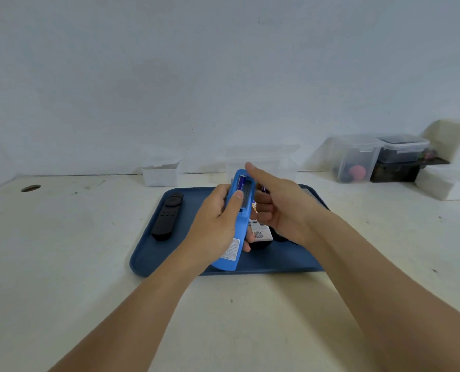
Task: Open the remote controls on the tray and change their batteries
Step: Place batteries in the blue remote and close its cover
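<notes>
My left hand (pixel 215 224) grips a blue remote (pixel 235 237) held back side up over the dark blue tray (pixel 153 253). Its battery bay is open, with one purple battery (pixel 241 185) in the left slot and the right slot bare. My right hand (pixel 280 208) is beside the remote; its index finger stretches to the remote's top end, and its curled fingers hold a second purple battery (pixel 263 188). A black remote (pixel 167 216) lies on the tray's left part. A white remote (pixel 261 232) and a dark one lie under my hands, mostly hidden.
A small white box (pixel 159 175) stands behind the tray by the wall, and a clear container (pixel 261 163) behind my hands. Clear plastic boxes (pixel 379 157) and white foam blocks (pixel 451 181) crowd the back right. A round cable hole (pixel 30 188) is at the far left.
</notes>
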Action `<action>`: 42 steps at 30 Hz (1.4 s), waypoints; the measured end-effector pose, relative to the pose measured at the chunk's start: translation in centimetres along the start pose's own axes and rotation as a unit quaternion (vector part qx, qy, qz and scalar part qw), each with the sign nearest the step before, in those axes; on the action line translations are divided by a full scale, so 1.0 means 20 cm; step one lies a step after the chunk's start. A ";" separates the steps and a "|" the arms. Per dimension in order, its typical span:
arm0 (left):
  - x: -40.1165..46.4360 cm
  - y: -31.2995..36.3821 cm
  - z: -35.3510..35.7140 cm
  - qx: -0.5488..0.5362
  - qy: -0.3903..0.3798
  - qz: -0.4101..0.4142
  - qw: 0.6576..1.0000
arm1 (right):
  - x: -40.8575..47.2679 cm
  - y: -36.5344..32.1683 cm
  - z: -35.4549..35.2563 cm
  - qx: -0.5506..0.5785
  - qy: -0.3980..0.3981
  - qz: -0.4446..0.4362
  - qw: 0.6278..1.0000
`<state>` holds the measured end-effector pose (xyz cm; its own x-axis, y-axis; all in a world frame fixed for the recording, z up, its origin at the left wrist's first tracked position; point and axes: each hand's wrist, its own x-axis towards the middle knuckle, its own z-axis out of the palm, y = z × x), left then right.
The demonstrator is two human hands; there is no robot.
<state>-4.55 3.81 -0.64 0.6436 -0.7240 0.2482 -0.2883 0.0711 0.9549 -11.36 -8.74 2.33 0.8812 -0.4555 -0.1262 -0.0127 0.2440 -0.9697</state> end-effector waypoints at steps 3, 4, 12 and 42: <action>0.00 -0.01 0.00 0.017 -0.006 0.003 1.000 | 0.02 0.02 0.00 -0.009 0.007 -0.013 1.000; 0.00 -0.01 0.00 0.014 -0.006 0.002 1.000 | 0.03 0.03 0.00 -0.017 0.011 -0.028 0.999; -0.01 -0.01 0.00 -0.021 0.004 -0.029 0.999 | 0.01 0.06 0.02 -0.176 0.040 -0.218 0.959; 0.04 0.01 -0.02 -0.191 0.092 -0.153 0.965 | 0.04 0.04 -0.01 -0.173 0.028 -0.199 0.964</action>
<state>-3.82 3.58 -0.16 0.7819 -0.6200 -0.0646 0.1954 0.1453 0.9699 -10.78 -9.13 1.34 0.8218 -0.5023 0.2689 0.1559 -0.2557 -0.9541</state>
